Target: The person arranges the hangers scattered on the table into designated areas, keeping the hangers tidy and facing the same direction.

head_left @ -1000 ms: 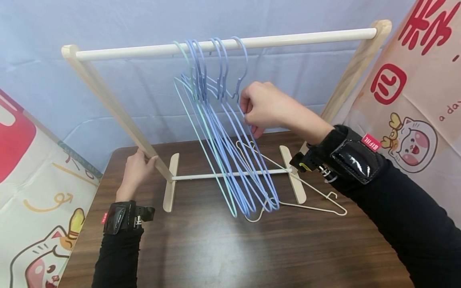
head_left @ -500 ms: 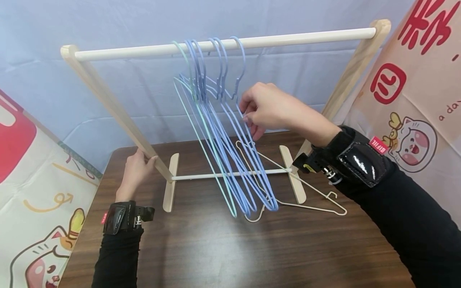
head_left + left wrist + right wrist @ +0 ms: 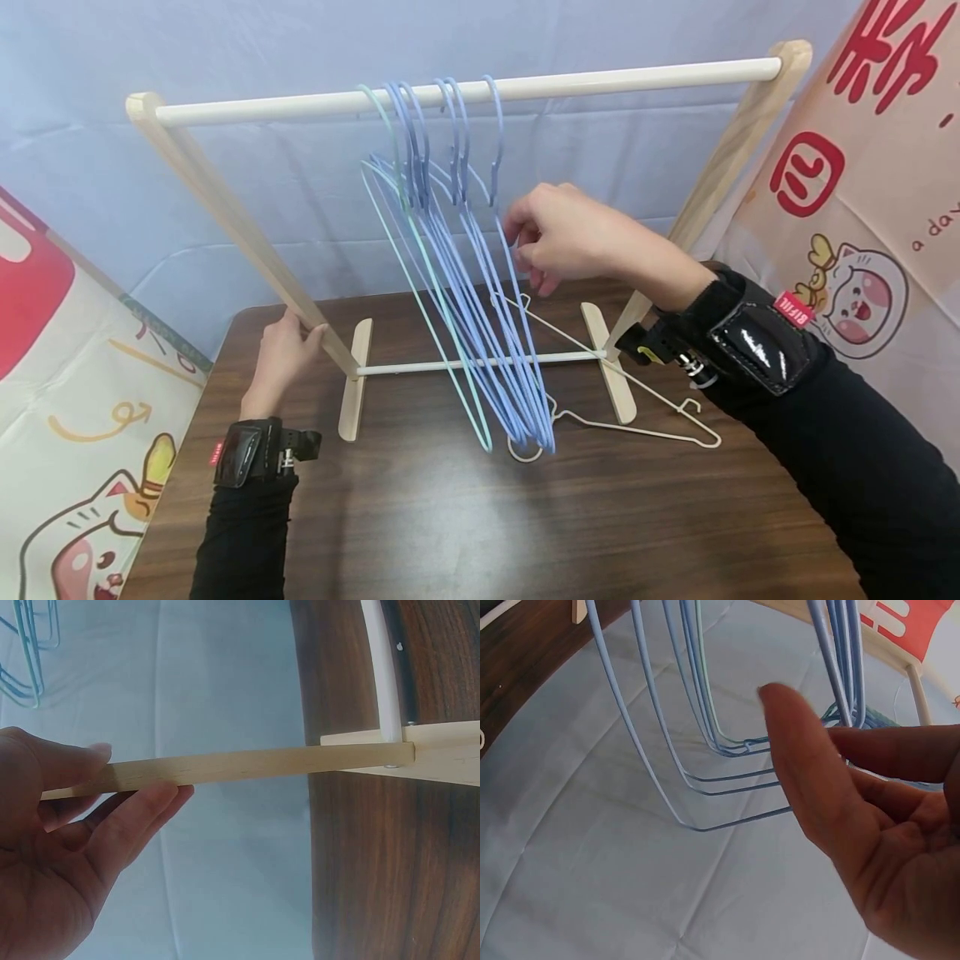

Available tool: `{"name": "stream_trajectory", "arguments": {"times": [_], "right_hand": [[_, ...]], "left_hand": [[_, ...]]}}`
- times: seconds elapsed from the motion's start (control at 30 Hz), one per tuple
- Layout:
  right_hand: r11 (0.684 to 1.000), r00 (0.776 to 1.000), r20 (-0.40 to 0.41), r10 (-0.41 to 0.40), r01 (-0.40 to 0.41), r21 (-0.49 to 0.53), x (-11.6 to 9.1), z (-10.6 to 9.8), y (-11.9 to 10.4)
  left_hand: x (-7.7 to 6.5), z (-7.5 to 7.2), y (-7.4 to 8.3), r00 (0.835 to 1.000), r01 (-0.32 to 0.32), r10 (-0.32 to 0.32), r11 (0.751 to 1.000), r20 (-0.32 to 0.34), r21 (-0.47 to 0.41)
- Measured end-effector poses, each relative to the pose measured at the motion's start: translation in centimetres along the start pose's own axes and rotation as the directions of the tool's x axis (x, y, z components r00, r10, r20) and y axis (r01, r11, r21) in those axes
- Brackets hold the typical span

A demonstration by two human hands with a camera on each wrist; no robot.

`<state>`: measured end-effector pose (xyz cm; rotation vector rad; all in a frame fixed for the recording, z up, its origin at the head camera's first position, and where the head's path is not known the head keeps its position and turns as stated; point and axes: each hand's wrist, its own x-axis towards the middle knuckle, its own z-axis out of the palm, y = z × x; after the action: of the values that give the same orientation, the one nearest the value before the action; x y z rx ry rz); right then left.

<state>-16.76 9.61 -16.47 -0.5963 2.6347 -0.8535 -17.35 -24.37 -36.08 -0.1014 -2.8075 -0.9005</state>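
In the head view my left hand (image 3: pixel 281 358) grips the left wooden post (image 3: pixel 225 212) of a small clothes rack. The left wrist view shows thumb on one side of that post and fingers on the other. Several blue hangers (image 3: pixel 498 133) and a mint green hanger (image 3: pixel 393 137) hang bunched near the middle of the white top rail (image 3: pixel 622 81). Right beside the rightmost blue hanger is my right hand (image 3: pixel 570 233), its fingers loosely bent. In the right wrist view the thumb (image 3: pixel 802 757) stands apart from the fingers, with no hanger pinched between them.
Cream-coloured hangers (image 3: pixel 637 429) lie on the brown table (image 3: pixel 450 525) under the rack's right half. A white lower bar (image 3: pixel 420 367) joins the rack's wooden feet (image 3: pixel 356 379). Behind stands a pale blue cloth (image 3: pixel 300 50), with printed panels (image 3: pixel 862 167) at the sides.
The rightmost blue hanger has turned, its lower end swinging left toward the others. My right hand has let go of it and moved slightly right and down. The left hand has stayed put.
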Motion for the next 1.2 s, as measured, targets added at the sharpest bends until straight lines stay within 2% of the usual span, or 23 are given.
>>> {"name": "stream_trajectory", "arguments": {"times": [0.23,0.43,0.63,0.77,1.0,1.2], "right_hand": [[0.998,1.000,-0.002,-0.023,0.022,-0.063,-0.6,-0.3,0.8],[0.982,0.998,-0.003,-0.070,0.068,-0.177,-1.4,-0.5,1.8],[0.973,0.996,0.001,-0.094,0.092,-0.209,-2.0,-0.5,3.0],[0.969,0.996,0.005,-0.094,0.092,-0.231,-2.2,-0.5,3.8],[0.955,0.996,-0.047,-0.081,0.064,-0.290,-2.3,0.1,6.0],[0.964,0.999,-0.039,-0.033,0.022,-0.266,-2.4,1.1,8.4]], "left_hand": [[-0.1,0.0,0.2,1.000,0.005,-0.005,1.000,-0.004,0.007],[0.0,0.0,0.1,1.000,-0.009,0.009,1.000,-0.009,0.004],[0.1,0.0,0.0,1.000,-0.007,0.007,1.000,-0.015,0.010],[0.1,-0.1,0.0,1.000,-0.012,0.012,1.000,-0.021,0.009],[0.1,-0.1,0.0,1.000,-0.015,0.015,1.000,-0.023,0.009],[0.0,-0.1,0.0,1.000,-0.005,0.005,1.000,-0.012,0.001]]}}
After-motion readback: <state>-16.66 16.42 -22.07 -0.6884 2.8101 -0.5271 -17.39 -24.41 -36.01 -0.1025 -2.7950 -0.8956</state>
